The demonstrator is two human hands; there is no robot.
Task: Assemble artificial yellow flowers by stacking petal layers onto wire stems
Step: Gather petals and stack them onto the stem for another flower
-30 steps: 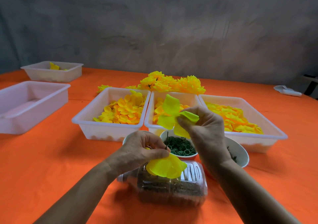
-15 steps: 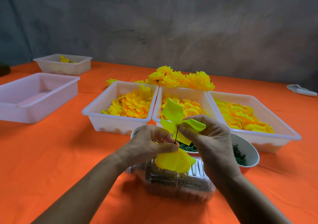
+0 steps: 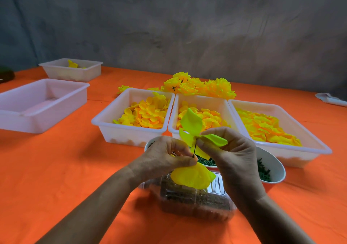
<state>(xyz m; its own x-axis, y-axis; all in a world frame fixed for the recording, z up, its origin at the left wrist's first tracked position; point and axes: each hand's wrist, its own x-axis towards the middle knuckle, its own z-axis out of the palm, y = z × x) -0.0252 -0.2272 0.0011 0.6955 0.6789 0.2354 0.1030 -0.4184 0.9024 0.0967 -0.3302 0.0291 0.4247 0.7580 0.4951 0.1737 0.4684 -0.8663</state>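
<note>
Clear plastic clamshell box [image 3: 195, 198] nearest, dark pieces inside, on orange tabletop [image 3: 56, 168]. Just above box: left hand [image 3: 163, 157] pinches wire stem [image 3: 195, 147] with yellow flower part [image 3: 191, 176] hanging below fingers. Right hand [image 3: 232, 159] pinches yellow-green petal layer [image 3: 193, 129] at stem top. Behind box: two white bowls [image 3: 276, 170] of green bits. Beyond bowls: three white trays [image 3: 129, 131] of yellow petals. Farthest behind trays: finished yellow flowers [image 3: 199, 87].

Single head-worn wide-angle view, looking forward and down over an orange table [image 3: 56, 168], both hands close at lower centre, white trays [image 3: 131, 135] just beyond, grey wall [image 3: 187, 28] across the top
</note>
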